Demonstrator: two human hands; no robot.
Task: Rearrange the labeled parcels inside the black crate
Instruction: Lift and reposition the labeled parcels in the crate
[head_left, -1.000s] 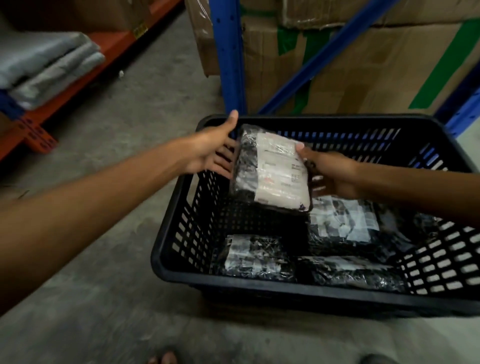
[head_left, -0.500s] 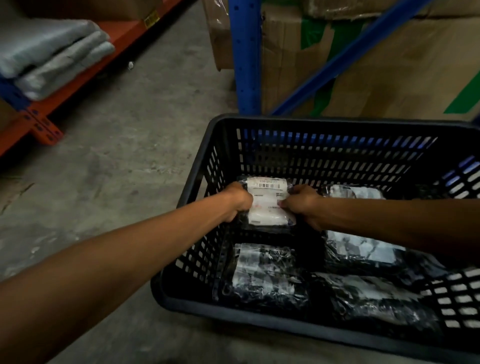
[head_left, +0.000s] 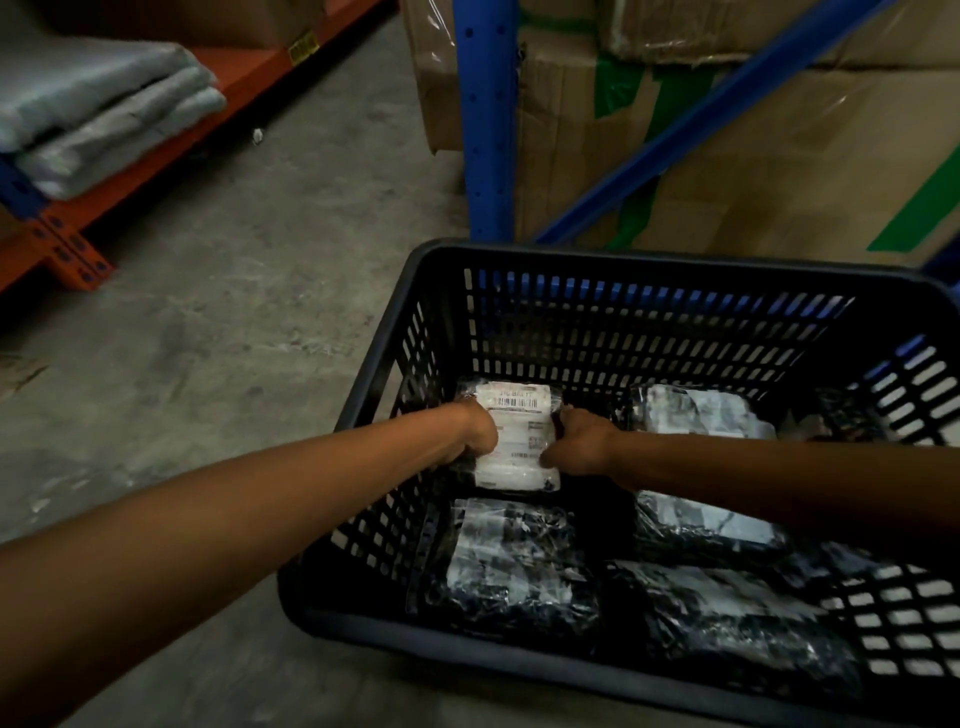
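Observation:
The black slotted crate (head_left: 613, 257) stands on the concrete floor. Inside, at its far left corner, lies a black plastic parcel with a white label (head_left: 519, 434). My left hand (head_left: 475, 434) grips its left edge and my right hand (head_left: 576, 441) grips its right edge, pressing it flat on the crate bottom. Another parcel (head_left: 511, 566) lies in the near left. A third parcel (head_left: 696, 415) sits at the far right, partly hidden by my right forearm. More wrapped parcels (head_left: 727, 613) fill the near right.
A blue rack upright (head_left: 485, 119) and diagonal brace stand just behind the crate, with taped cardboard boxes (head_left: 779, 171) behind them. An orange shelf (head_left: 171, 130) with folded grey bundles (head_left: 88, 114) runs along the left. Bare concrete floor (head_left: 234, 338) lies to the crate's left.
A second ago both hands held the labeled parcel up above the crate rim. They lowered it into the far left corner, where it now lies flat.

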